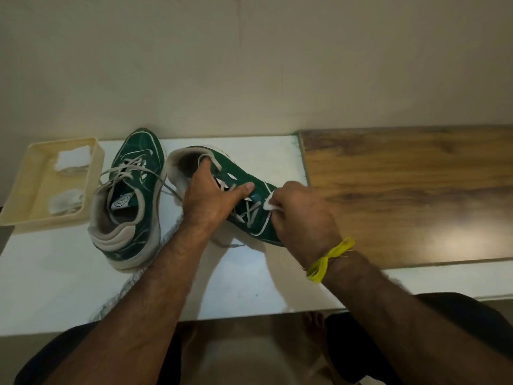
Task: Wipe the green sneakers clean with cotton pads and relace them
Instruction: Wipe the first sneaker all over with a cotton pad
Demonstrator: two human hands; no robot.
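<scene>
So I was standing right there while the wiping part was going on, laces not redone yet as far as I could tell. The sneaker being cleaned (251, 190) lay tilted on its side on the white tabletop (69, 273), opening toward the wall, toe pointing toward the person's right. The other sneaker (130, 195) sat upright just beside it on the left, laces loose and trailing.

My take on doing this step well: the shoe needed to be pinned firm so the pad could drag along the green panel without the whole thing skidding, with short strokes between the lace crossings and no snagging on them. Swapping to a fresh pad from the cream tray (25, 190) once it greyed would've made sense too; a stack of clean pads (73, 157) sat at the far end and some crumpled ones (65, 202) nearer.

Hand pose: the left hand (206, 195) came in from below, fingers hooked into the collar and the thumb stretched flat across the lace area, so it was clamping the shoe. The right hand (302, 215), yellow thread (330, 258) tied at its wrist, was curled over the toe end, fingertips pinching a small white cotton pad (270, 202) against the upper. Both forearms angled in and met over the shoe.
</scene>
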